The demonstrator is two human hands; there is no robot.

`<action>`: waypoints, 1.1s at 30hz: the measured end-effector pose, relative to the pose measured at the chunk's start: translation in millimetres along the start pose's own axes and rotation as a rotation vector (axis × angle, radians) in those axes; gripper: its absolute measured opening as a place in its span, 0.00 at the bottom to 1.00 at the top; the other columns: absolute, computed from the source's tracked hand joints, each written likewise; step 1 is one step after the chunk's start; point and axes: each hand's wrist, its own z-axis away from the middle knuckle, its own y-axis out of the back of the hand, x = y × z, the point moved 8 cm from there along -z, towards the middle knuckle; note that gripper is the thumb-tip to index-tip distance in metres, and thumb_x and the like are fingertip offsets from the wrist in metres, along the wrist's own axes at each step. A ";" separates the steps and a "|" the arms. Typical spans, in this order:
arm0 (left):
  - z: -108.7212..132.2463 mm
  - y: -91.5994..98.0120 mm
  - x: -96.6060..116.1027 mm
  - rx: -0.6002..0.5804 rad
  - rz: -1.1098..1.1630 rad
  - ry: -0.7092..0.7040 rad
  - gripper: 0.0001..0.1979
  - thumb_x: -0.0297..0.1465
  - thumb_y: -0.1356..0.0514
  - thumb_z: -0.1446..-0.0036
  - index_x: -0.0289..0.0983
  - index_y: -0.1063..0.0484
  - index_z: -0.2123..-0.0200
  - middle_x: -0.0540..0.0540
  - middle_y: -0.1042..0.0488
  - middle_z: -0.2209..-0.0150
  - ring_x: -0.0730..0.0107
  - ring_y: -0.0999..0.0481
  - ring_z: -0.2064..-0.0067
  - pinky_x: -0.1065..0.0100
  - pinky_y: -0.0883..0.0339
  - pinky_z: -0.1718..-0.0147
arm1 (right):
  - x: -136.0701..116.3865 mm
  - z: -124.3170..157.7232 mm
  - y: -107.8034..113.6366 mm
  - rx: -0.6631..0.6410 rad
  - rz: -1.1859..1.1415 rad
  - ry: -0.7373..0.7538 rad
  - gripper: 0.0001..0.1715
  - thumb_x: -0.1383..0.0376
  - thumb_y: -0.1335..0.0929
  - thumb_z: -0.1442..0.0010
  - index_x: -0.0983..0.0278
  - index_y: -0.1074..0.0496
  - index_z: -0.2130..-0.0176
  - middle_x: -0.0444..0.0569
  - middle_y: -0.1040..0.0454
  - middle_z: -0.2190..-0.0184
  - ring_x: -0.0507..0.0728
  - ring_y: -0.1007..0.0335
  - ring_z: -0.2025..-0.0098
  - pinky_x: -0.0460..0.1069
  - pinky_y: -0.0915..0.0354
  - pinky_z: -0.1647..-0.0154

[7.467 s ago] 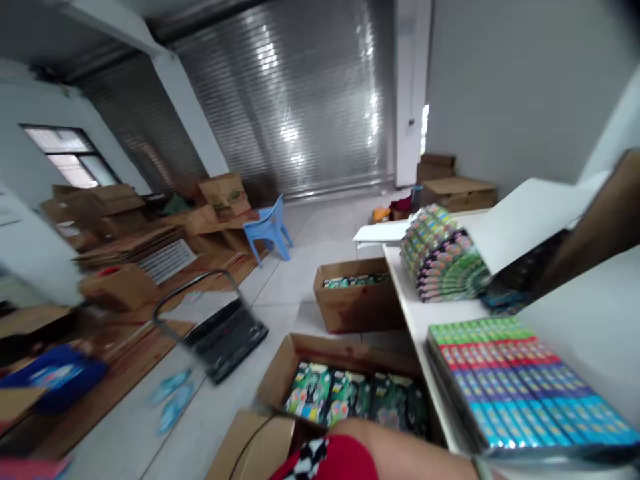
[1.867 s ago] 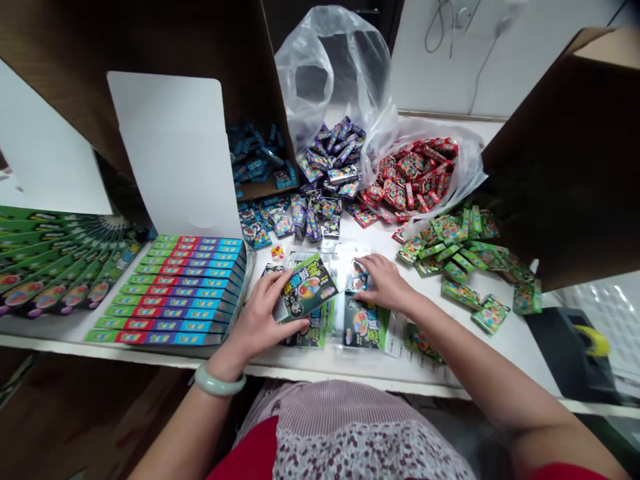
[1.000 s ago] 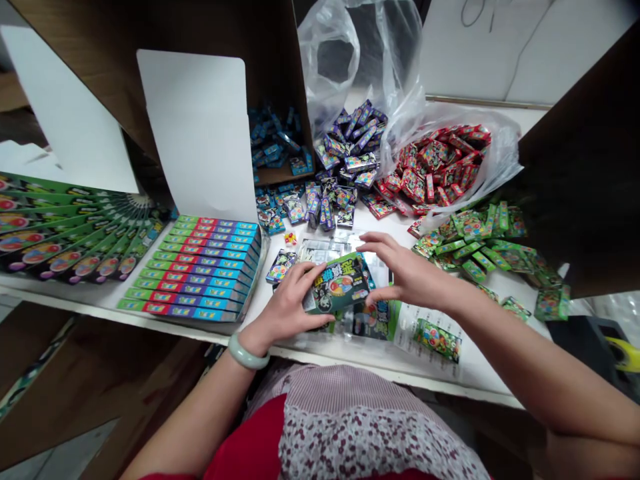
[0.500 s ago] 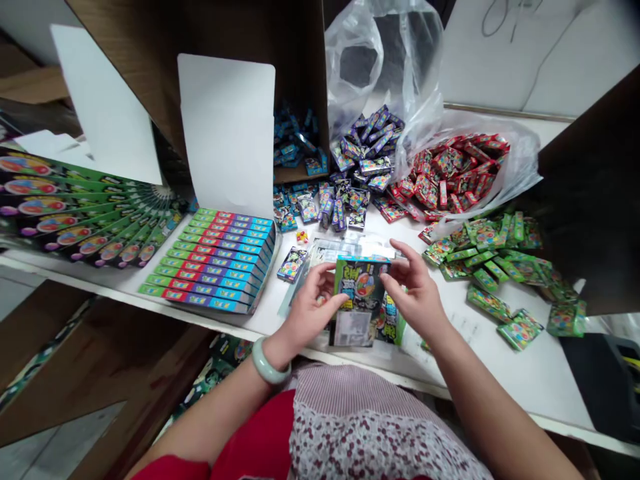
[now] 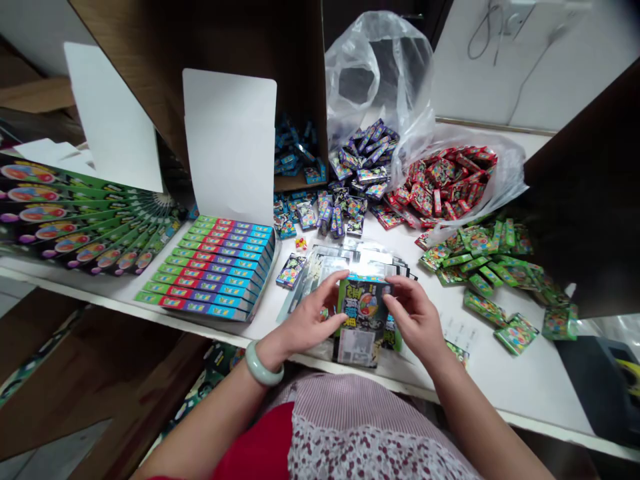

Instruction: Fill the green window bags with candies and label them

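At the frame's lower centre, the left hand point(image 5: 316, 312) and right hand point(image 5: 416, 319) pinch a dark printed packet point(image 5: 361, 321) from opposite sides, seemingly for steadiness; right of centre, a clear bag point(image 5: 514, 163) corrals most red boxes point(image 5: 444, 179) beside green boxes point(image 5: 483, 248)

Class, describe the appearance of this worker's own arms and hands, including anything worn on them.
The left hand and right hand are both ungloved. A smooth, rounded, pale green bangle circles the left wrist; the right wrist shows no bracelet or watch. The left forearm and right forearm are uncovered by sleeves.
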 end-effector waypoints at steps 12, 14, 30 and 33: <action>-47.0 -0.5 20.5 0.319 0.226 -0.073 0.08 0.29 0.41 0.39 0.39 0.28 0.56 0.47 0.23 0.61 0.70 0.23 0.58 0.67 0.30 0.56 | -6.6 -16.8 26.5 0.001 -0.138 -0.062 0.07 0.61 0.29 0.42 0.59 0.28 0.61 0.47 0.28 0.63 0.55 0.30 0.62 0.48 0.31 0.67; -47.9 -0.7 23.6 0.278 0.193 -0.088 0.08 0.30 0.40 0.40 0.39 0.27 0.57 0.46 0.23 0.61 0.69 0.24 0.57 0.67 0.30 0.56 | -13.7 -17.1 24.8 -0.035 -0.075 -0.004 0.04 0.62 0.29 0.43 0.60 0.28 0.67 0.49 0.28 0.62 0.55 0.30 0.60 0.49 0.31 0.66; -61.8 2.1 35.6 0.020 0.222 -0.085 0.06 0.29 0.39 0.42 0.36 0.28 0.71 0.46 0.25 0.67 0.70 0.26 0.63 0.66 0.32 0.61 | -28.8 -26.9 14.7 -0.227 0.006 -0.017 0.08 0.62 0.33 0.38 0.62 0.30 0.69 0.46 0.28 0.68 0.52 0.31 0.68 0.48 0.34 0.69; -52.6 3.6 37.9 -0.024 0.117 -0.157 0.03 0.29 0.39 0.41 0.37 0.25 0.65 0.44 0.24 0.60 0.68 0.25 0.57 0.65 0.30 0.58 | -35.6 -17.3 17.1 -0.199 0.096 0.157 0.02 0.65 0.31 0.39 0.61 0.29 0.63 0.48 0.28 0.62 0.54 0.30 0.60 0.49 0.33 0.63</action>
